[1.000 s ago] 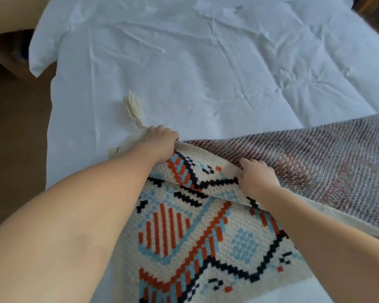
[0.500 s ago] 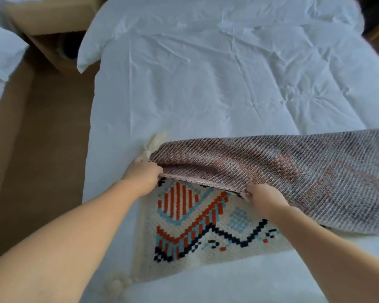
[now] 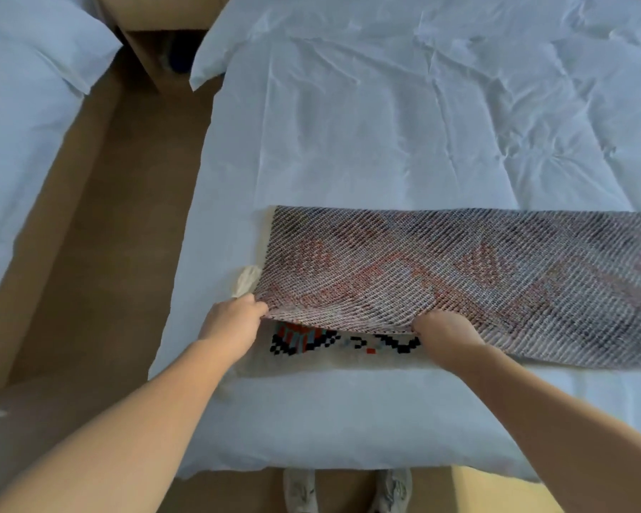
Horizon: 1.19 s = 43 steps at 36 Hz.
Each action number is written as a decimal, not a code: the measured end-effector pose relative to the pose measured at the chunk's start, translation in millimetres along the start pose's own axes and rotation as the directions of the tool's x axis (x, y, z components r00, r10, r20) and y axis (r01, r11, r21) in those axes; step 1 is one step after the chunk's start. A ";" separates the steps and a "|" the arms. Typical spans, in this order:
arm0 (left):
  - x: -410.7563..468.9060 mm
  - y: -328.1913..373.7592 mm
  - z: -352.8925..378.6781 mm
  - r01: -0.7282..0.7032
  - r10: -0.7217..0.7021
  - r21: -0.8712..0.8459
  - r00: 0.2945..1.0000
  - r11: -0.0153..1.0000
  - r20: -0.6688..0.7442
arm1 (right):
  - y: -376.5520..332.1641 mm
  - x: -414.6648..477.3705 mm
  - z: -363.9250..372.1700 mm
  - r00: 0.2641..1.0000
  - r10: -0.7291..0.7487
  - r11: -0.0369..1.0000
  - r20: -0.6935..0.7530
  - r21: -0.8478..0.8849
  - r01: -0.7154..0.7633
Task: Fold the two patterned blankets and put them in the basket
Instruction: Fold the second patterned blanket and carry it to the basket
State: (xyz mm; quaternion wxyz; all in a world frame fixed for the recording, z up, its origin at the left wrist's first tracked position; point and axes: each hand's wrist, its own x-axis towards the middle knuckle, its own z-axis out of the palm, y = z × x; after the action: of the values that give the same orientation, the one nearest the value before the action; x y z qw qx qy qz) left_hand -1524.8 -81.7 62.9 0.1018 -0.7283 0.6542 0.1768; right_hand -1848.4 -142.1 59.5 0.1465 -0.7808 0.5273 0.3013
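Head view, near to far. At the bottom edge, two pale shoes (image 3: 346, 490) stand on the brown floor (image 3: 100, 224) against the foot of the bed (image 3: 348, 431), which is covered in creased white bedding. Both bare forearms reach forward over the bed's near edge. The left hand (image 3: 234, 322) is closed, its fingers curled over the near left corner of the blanket's folded-over layer; a cream tassel (image 3: 247, 281) lies on the bedding just beyond its knuckles. The right hand (image 3: 445, 336) is likewise closed, pinching the same lifted edge further to the right.

The blanket (image 3: 459, 275) lies across the near part of the bed, running from near the left edge out of view at the right. Its upper layer shows the muted grey-red reverse of the weave; below the lifted edge, between the two hands, a strip of the patterned face shows in cream, black, red and light blue. The raised layer hides most of the layer beneath.

Beyond the blanket the bedding is bare as far as a white pillow (image 3: 237, 50) at the far left corner. A tan nightstand (image 3: 152, 35) stands beside the head of the bed, and a second white bed (image 3: 23, 105) fills the left side across the floor. No writing is legible.
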 end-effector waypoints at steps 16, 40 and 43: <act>-29.6 -18.5 117.9 -0.192 0.196 0.155 0.981 0.969 -0.006 | -31.3 7.9 116.8 0.989 -0.053 0.998 -0.135 -0.026 0.050; -12.9 -7.8 123.3 -0.199 0.243 0.285 0.962 0.938 -0.128 | 59.9 -4.3 144.8 0.979 0.091 0.995 -0.184 -0.033 -0.099; -15.5 16.3 130.8 -0.153 0.184 0.286 0.979 0.946 -0.086 | 64.0 -6.8 143.7 0.980 0.098 0.994 -0.171 -0.039 -0.106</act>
State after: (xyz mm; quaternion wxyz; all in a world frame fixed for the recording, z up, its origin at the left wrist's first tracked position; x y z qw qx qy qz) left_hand -1558.4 -19.9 -49.6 0.1507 -0.6568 0.7371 0.0502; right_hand -1953.9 -84.3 -42.0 0.0671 -0.7789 0.5696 0.2538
